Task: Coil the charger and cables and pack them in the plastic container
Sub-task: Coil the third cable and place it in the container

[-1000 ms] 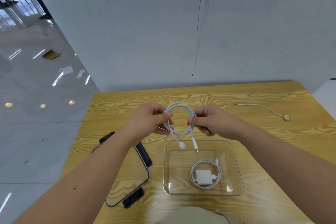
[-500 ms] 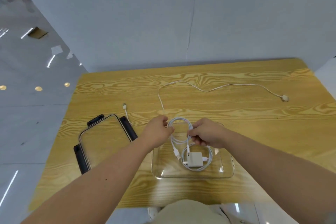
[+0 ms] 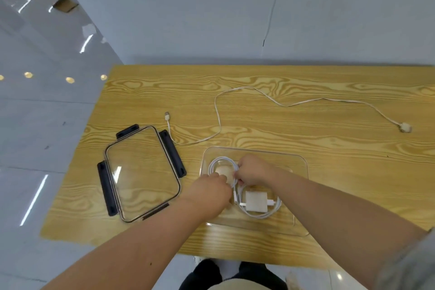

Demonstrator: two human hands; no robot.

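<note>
— What's under you?
— A yellow wood-grain worktop (image 3: pixel 282 115) set against a pale grey wall (image 3: pixel 188 7). Glossy grey floor tiles (image 3: pixel 35 125) fill the left of the frame.
— And the cable?
— The coiled white cable (image 3: pixel 213 163) is in the left half of the clear plastic container (image 3: pixel 303 162), beside the white square charger (image 3: pixel 256 200). My right hand (image 3: pixel 253 169) pinches the coil. My left hand (image 3: pixel 209 193) is at its lower edge, fingers hidden, so I can't tell its grip.
— Room to move?
— There's bare wood at centre right. A loose white cable (image 3: pixel 294 102) trails across the upper worktop, and the clear black-clipped lid (image 3: pixel 141 172) lies to the left.

lid (image 3: pixel 141 172) left of container (image 3: pixel 302 165), charger (image 3: pixel 256 201) inside
</note>
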